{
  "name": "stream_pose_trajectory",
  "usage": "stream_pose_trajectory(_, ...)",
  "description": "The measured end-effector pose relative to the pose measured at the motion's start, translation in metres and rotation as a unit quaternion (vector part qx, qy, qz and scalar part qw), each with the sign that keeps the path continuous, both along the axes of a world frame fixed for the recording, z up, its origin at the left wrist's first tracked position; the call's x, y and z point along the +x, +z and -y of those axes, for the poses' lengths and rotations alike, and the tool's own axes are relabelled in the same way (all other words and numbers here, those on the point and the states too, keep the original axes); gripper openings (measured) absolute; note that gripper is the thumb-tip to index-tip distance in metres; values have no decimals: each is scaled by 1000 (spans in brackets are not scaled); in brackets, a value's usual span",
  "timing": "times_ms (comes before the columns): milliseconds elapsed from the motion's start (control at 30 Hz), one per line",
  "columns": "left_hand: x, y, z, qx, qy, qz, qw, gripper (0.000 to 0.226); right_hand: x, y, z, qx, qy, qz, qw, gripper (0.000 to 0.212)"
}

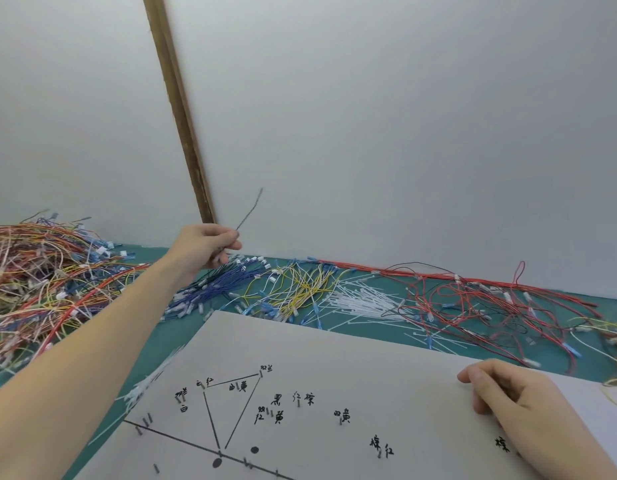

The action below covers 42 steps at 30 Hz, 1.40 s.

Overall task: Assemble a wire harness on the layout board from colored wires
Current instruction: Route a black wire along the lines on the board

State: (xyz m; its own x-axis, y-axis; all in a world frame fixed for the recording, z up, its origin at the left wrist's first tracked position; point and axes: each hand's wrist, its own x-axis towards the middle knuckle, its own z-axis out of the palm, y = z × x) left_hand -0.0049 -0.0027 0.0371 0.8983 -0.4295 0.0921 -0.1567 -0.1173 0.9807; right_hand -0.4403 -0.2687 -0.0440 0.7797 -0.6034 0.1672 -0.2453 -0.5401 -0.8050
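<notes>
From the head view, the left hand (205, 249) is raised above the far wire piles, its grip narrow: thumb and fingers pinch a thin dark wire (249, 211) whose free end sticks up and away from the grip toward the wall. The part of the wire below the grip is hidden by the fingers, so I cannot tell how much hangs there. Just under and beyond the grip lie the blue wires (213, 289); to the right of it sit the yellow wires (296, 289), then white ties (362, 303), then red wires (473, 299); to its left is a big mixed pile (40, 271), all on the green table (379, 330). Nearer than the grip, toward the person, lies the board (334, 358), marked with drawn lines, handwritten labels and small pegs (261, 373); no wire is routed on it yet. The right hand (508, 393) rests on the board's right edge, fingers loosely curled, its grip holding nothing, seemingly steadying the board. The step in hand looks like picking a single wire from stock. The next move likely calls for bringing the wire down to the board, matching its colour to a label, and laying it along the pegs, so the pinch must stay firm on such a thin strand.
</notes>
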Motion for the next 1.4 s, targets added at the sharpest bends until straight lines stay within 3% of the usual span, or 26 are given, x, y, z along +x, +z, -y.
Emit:
stream_pose_trajectory(333,-158,12,20,-11,-194,24,981,24,-5,1,-4,-2,2,12,1000,31)
stream_pose_trajectory(633,-236,4,-6,-3,-215,78,973,19,-7,17,-20,-26,41,49,998,18)
stream_pose_trajectory(833,-252,-1,-12,25,-178,100,979,10,-12,15,-19,-31,61,35,997,28)
stream_pose_trajectory(1000,-270,-3,-13,38,-161,120,979,7,-15,19,-22,-24,77,46,996,25)
stream_pose_trajectory(1067,-283,-10,-16,63,-156,141,976,9,-17,30,-28,0,97,68,993,13)
stream_pose_trajectory(1133,-296,-20,-22,84,-171,134,972,10,-19,42,-37,52,138,88,985,21)
stream_pose_trajectory(1200,-309,-30,-27,97,-203,99,969,11,-19,49,-51,130,186,109,968,30)
stream_pose_trajectory(1400,-333,-52,-42,94,-253,1,963,17,-13,46,-86,271,224,102,930,22)
